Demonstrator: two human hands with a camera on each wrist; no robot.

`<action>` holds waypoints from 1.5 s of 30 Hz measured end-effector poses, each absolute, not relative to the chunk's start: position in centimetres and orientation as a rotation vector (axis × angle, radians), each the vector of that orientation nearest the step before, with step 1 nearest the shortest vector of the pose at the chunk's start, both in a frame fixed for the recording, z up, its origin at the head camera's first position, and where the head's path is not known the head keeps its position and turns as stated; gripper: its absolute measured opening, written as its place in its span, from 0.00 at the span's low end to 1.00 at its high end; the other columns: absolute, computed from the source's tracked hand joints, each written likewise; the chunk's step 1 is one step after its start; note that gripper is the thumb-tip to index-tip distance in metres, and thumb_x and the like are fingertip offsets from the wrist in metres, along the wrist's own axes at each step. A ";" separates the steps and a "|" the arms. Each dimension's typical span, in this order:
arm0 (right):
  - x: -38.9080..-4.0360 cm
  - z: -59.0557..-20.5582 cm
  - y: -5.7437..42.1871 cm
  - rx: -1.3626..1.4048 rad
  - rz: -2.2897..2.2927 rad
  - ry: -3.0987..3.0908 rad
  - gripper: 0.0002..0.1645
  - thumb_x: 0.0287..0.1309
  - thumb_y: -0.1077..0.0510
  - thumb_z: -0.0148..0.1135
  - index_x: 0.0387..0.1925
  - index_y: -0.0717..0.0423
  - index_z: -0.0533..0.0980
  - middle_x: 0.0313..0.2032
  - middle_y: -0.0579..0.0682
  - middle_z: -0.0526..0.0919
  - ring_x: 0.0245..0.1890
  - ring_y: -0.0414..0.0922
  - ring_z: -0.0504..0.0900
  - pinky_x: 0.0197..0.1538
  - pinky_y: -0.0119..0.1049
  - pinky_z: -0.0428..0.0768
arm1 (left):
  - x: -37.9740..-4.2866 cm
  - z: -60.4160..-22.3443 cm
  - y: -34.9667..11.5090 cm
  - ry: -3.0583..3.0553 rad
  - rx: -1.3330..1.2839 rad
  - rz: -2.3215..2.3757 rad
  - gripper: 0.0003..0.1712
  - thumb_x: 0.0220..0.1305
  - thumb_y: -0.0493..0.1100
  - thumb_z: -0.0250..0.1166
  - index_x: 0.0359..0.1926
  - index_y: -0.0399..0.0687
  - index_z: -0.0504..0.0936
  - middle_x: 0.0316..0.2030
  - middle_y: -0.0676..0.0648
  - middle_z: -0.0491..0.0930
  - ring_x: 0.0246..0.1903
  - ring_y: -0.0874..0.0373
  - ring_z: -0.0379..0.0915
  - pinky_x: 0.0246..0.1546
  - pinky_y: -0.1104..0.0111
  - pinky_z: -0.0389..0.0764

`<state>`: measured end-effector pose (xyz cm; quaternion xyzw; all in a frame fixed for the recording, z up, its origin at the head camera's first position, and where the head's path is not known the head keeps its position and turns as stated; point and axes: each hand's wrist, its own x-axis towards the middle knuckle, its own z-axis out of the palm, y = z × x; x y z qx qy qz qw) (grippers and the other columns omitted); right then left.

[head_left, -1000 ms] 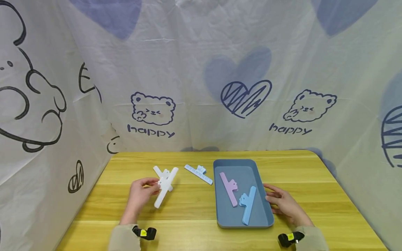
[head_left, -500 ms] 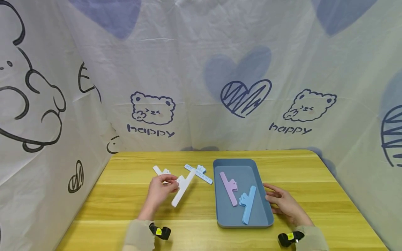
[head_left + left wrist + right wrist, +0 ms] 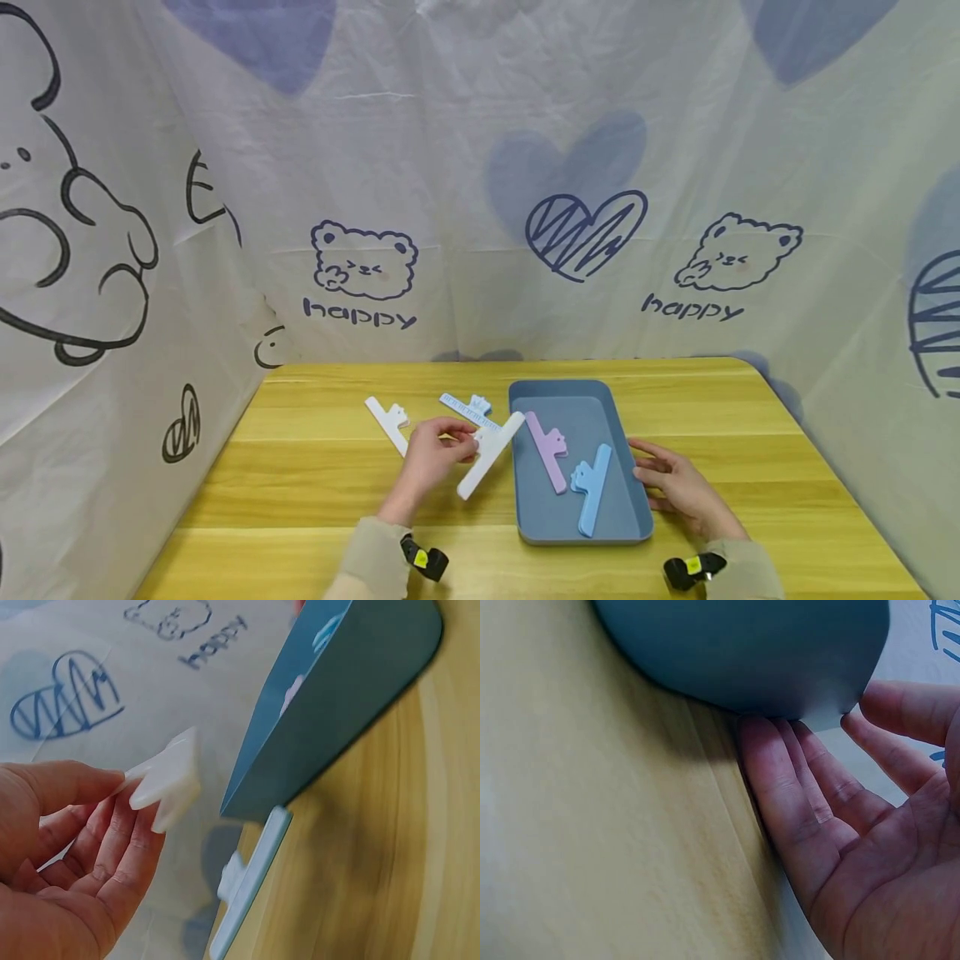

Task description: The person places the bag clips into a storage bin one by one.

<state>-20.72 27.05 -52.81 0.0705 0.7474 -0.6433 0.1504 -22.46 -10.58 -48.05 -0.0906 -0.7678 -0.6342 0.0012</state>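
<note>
My left hand (image 3: 435,458) pinches a white bag clip (image 3: 491,457) by its handle, between thumb and fingers. The clip is raised above the table, its long bar slanting, and its upper end overlaps the left rim of the grey-blue tray (image 3: 543,527). In the left wrist view the held clip (image 3: 169,776) appears end-on beside the tray wall (image 3: 330,727). Fingertips of my right hand (image 3: 686,492) touch the tray's right side, fingers loosely extended; the right wrist view shows them along its lower wall (image 3: 757,660). Inside the tray lie a pink clip (image 3: 549,454) and a blue clip (image 3: 595,492).
A second white clip (image 3: 387,423) lies on the wooden table (image 3: 300,483) behind the left hand, which partly hides it. Just left of the tray is a pale blue clip (image 3: 461,406) with ruler-like marks. Printed cloth (image 3: 465,167) hangs behind the table.
The left hand has carried the white clip rightward, from over the other white clip to the tray's left edge. The right hand and the tray have stayed in place.
</note>
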 end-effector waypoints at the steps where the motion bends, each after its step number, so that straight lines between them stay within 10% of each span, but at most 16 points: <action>1: -20.7 -52.8 27.0 0.204 -1.851 2.143 0.33 0.69 0.61 0.57 0.73 0.57 0.61 0.62 0.68 0.69 0.48 0.51 0.80 0.43 0.48 0.83 | -22.4 -48.0 -10.2 -2.412 -0.302 -2.000 0.08 0.57 0.24 0.66 0.39 0.25 0.82 0.27 0.43 0.79 0.28 0.45 0.83 0.32 0.58 0.85; 45: -20.8 -53.2 27.1 0.192 -1.857 2.151 0.34 0.69 0.60 0.58 0.72 0.58 0.61 0.61 0.68 0.71 0.48 0.51 0.80 0.43 0.48 0.83 | -24.1 -50.2 0.6 -2.517 -0.268 -1.861 0.04 0.55 0.26 0.66 0.28 0.36 0.83 0.19 0.51 0.75 0.17 0.62 0.74 0.20 0.73 0.78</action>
